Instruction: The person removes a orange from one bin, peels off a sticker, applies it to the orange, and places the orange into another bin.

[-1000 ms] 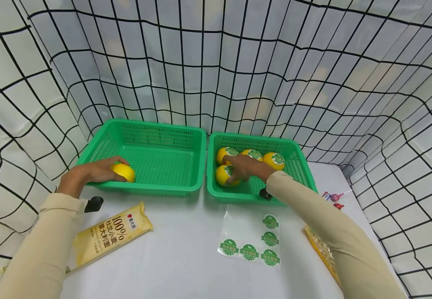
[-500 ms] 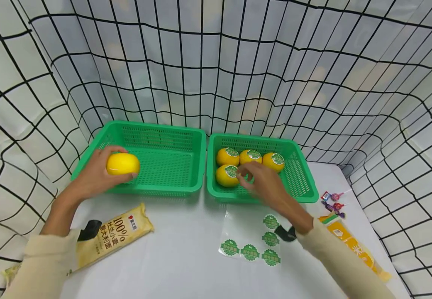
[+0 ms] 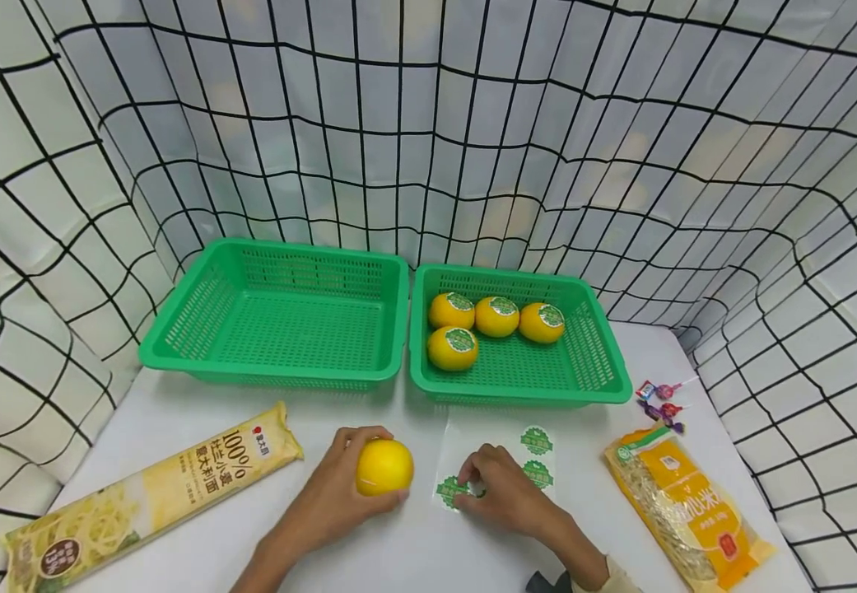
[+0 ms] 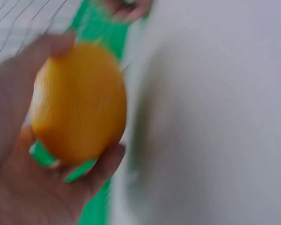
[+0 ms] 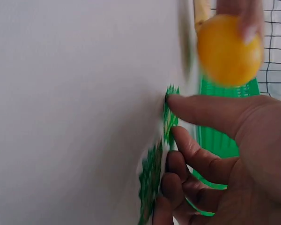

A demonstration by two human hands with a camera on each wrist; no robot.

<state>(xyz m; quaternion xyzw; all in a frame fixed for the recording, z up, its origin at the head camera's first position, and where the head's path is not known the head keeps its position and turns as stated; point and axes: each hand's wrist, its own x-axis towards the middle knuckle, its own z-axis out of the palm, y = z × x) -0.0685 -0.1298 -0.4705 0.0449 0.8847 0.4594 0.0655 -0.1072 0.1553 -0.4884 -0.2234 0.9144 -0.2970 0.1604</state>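
Note:
My left hand [image 3: 335,490] grips a smooth yellow, lemon-like fruit [image 3: 385,467] above the white table, thumb and fingers around its sides. In the left wrist view the fruit [image 4: 82,103] looks oval, without a sticker on the visible side. To its right, my right hand [image 3: 505,494] reaches down over a clear sheet [image 3: 491,432] of round green stickers. The right wrist view has its thumb and forefinger touching opposite edges of one green sticker [image 5: 168,115], apart from each other. Other stickers on the sheet are partly covered by this hand.
A green basket [image 3: 272,375] stands at back left; a second green basket [image 3: 517,394] beside it holds several stickered yellow fruits [image 3: 453,349]. A pasta packet [image 3: 154,494] lies left, a yellow grain bag [image 3: 687,511] right, with small candies [image 3: 661,403] behind it. Black netting surrounds the table.
My left hand has lifted the yellow fruit out of the left basket and brought it right and toward me. The right hand has left the stickered fruit and come down to the sticker sheet.

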